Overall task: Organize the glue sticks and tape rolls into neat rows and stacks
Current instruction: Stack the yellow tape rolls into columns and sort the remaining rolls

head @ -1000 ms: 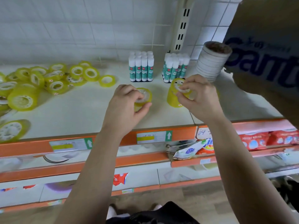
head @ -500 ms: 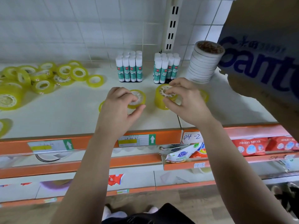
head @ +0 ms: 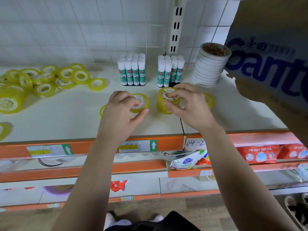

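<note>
A white shelf [head: 66,117] spans the view, with a cardboard box [head: 270,64] at two o'clock, a loose heap of yellow tape rolls [head: 45,80] at ten, a stack of white tape rolls [head: 210,67] at one and two blocks of upright glue sticks [head: 132,72] at twelve. Near centre the left hand [head: 120,112] grips a single yellow roll [head: 142,101]. At its three o'clock the right hand [head: 191,105] pinches the top of a short yellow stack [head: 162,105].

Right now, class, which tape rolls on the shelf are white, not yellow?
The tall stack at the back right, beside the glue sticks; all other rolls are yellow.
</note>
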A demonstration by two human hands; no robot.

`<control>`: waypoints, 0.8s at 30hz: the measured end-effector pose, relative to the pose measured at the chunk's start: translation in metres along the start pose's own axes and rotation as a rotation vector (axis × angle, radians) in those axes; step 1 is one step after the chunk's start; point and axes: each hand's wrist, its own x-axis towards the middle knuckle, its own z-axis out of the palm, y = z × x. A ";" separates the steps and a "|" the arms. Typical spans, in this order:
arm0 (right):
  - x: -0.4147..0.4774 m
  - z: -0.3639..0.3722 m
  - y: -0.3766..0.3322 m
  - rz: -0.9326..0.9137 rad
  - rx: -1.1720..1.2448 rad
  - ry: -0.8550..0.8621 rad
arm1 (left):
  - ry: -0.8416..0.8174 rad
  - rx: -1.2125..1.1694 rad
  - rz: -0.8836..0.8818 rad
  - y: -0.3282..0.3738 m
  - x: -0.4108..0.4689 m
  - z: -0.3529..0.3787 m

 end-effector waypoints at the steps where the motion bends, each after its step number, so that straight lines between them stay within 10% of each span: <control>1: -0.001 0.000 0.001 0.004 0.006 0.005 | 0.001 0.002 0.002 0.000 0.000 0.000; 24: 0.000 0.006 0.009 0.023 0.051 -0.025 | -0.016 -0.018 -0.014 0.002 0.009 0.000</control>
